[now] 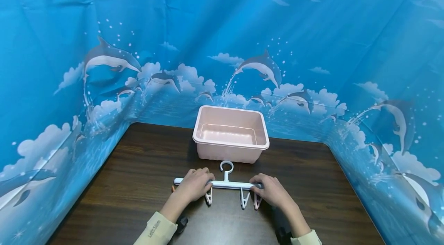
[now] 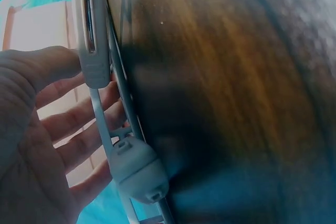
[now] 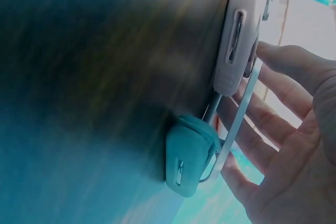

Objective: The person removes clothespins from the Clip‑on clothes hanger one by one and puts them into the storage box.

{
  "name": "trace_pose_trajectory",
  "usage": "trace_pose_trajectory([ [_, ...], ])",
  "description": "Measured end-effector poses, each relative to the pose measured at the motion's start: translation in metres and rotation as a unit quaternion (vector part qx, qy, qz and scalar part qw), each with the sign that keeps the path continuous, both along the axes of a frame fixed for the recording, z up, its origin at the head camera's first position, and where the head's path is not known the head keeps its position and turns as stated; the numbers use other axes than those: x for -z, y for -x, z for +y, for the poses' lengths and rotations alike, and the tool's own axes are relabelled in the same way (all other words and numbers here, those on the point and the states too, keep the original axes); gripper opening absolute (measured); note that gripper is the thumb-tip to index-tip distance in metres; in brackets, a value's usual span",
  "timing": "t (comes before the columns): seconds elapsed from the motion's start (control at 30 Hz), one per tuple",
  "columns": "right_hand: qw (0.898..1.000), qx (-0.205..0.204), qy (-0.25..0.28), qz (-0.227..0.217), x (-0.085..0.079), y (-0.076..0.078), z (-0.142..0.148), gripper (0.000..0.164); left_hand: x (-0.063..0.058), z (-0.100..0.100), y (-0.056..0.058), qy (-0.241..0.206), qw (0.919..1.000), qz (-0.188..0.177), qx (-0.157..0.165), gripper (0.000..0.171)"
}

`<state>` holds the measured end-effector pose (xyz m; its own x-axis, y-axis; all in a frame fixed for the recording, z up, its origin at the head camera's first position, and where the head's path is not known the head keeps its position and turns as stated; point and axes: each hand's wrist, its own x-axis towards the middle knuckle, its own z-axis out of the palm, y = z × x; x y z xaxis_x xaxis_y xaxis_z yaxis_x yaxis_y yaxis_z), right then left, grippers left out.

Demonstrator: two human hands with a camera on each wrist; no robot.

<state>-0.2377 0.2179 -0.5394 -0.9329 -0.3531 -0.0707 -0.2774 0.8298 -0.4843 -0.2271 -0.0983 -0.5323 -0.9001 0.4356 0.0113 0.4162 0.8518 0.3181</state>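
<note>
Both left grip point(image 1: 195, 184) and right grip point(image 1: 271, 190) pinch the clip hanger point(image 1: 230, 185) near its ends, midway between the counter point(image 1: 114, 183) side edges. Uneven lifting could tangle the clips point(image 1: 243, 205); forward drift could snag the hook point(image 1: 226, 173) on the tub point(image 1: 225, 153) near the far edge.

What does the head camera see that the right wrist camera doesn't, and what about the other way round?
Only the head view shows the hanger's hook, the left hand and the dolphins on the blue backdrop. Only the right wrist view clearly shows the greenish-blue clip beside the hanger bar. Both show that bar, the right hand, a pale pink clip and the wooden table.
</note>
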Motion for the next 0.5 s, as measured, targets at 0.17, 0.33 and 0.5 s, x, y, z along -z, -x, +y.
trace_pose_trajectory([
  [0.17,1.0,-0.011,-0.009,-0.002,-0.004,0.002,-0.001,0.013,0.0,-0.002,-0.001,-0.017,0.9998,-0.014,-0.001,0.018],
  [0.33,1.0,-0.004,-0.009,-0.026,-0.01,0.002,-0.002,0.009,0.0,-0.005,-0.001,-0.026,0.9996,-0.013,0.006,0.017],
  [0.5,0.999,-0.006,0.005,-0.052,-0.012,0.003,-0.001,0.004,0.0,-0.007,0.0,-0.028,0.9996,-0.006,0.008,0.01],
])
